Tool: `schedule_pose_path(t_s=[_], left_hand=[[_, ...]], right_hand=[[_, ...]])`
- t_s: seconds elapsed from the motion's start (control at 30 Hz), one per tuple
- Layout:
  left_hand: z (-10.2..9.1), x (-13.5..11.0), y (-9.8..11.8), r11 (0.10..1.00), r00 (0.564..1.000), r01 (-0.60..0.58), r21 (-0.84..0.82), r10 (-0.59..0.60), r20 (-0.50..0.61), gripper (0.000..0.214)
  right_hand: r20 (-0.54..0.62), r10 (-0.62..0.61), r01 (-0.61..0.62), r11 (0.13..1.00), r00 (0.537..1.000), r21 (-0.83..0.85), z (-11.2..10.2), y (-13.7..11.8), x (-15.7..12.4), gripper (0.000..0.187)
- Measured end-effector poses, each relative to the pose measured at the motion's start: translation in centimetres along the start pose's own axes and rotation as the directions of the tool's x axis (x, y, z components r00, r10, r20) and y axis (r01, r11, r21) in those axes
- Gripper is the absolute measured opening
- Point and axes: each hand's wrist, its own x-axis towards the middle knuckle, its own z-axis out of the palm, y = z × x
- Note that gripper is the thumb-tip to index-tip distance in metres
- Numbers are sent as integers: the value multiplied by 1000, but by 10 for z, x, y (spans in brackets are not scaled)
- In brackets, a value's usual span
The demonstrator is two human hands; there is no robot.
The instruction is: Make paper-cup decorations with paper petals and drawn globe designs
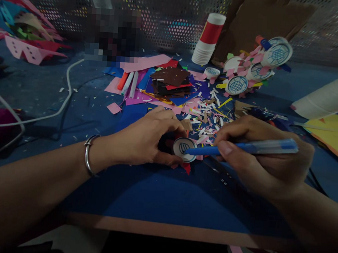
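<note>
My left hand (159, 137) curls round a small upturned paper cup piece (176, 150), thumb on the near side and fingers on the far side. Its round white face carries blue drawn lines, and red paper pokes out beneath it. In my right hand (264, 159) is a blue felt-tip pen (242, 147), its tip touching the white face. Beyond the hands stand finished-looking cup pieces (237, 85) with blue grid drawings and pink paper tabs. Paper scraps (212, 110) lie scattered just past my fingers.
Coloured paper sheets (169, 78) and markers (127, 82) are heaped at the back. A stack of paper cups (208, 39) stands behind; another (325, 94) lies at right. A white cable (70, 86) crosses the left side. The table's front edge (162, 231) is near.
</note>
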Motion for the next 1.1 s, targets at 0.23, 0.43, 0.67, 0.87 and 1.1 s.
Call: schedule_pose_path(t_s=[0.23, 0.43, 0.67, 0.87, 1.1], left_hand=[[0, -1, 0, 1000, 1000, 22, 1, -22, 5, 43], [0, -1, -1, 1000, 1000, -6, 1, 6, -8, 46], [2, 0, -1, 1000, 999, -23, 20, 23, -29, 46], [2, -1, -2, 999, 999, -24, 28, 25, -32, 46], [0, 0, -1, 1000, 1000, 7, 2, -7, 0, 44]], right_hand=[[-27, 2, -2, 1000, 1000, -8, 2, 1, -1, 23], [-19, -33, 33, 999, 999, -18, 5, 4, 1, 18], [-55, -13, 9, 996, 998, -85, 0, 8, -1, 16], [-69, -3, -4, 994, 998, -109, -2, 9, -6, 20], [-88, -46, 37, 994, 995, -100, 2, 4, -3, 17]])
